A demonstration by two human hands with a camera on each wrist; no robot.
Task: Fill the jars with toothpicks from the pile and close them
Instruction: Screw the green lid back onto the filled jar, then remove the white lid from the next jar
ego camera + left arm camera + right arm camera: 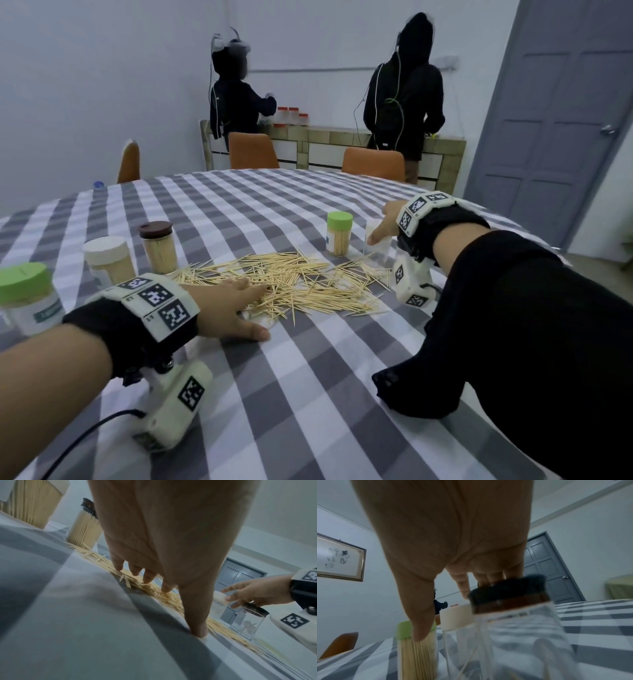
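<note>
Two empty jars [513,635] sit partly hidden behind the right hand [385,224].

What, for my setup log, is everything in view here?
toothpicks: one pile, pale wood, table's middle
full jars: four; green lid, white lid, brown lid at left, green lid at right
empty jars: two, clear; white lid, dark lid, far right of pile
tablecloth: one, grey-white checks
chairs: three, orange, far side
people: two, in black, back counter
door: one, grey, right
left hand: flat, fingers on pile
right hand: fingers spread over empty jars
</note>
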